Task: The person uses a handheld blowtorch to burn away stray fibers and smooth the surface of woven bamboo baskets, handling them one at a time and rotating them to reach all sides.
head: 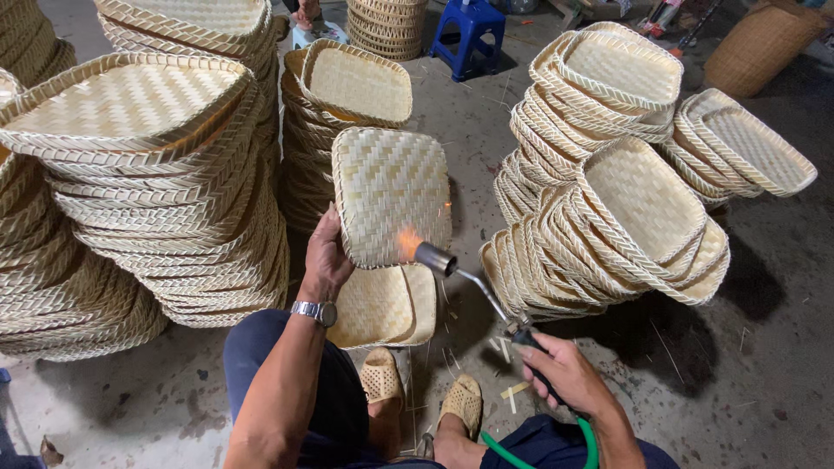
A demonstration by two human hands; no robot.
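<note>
Woven bamboo tray (391,195) sits mid-frame, its left edge gripped by my left hand (323,260). My right hand (565,373), lower right, is closed around the torch (473,282); I'd keep the flame (408,243) sweeping lightly, never lingering.

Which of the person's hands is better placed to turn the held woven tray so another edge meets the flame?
Probably the left hand: it already grips the woven tray by its lower left edge. The right hand is occupied holding the gas torch, whose flame touches the tray's lower edge.
</note>
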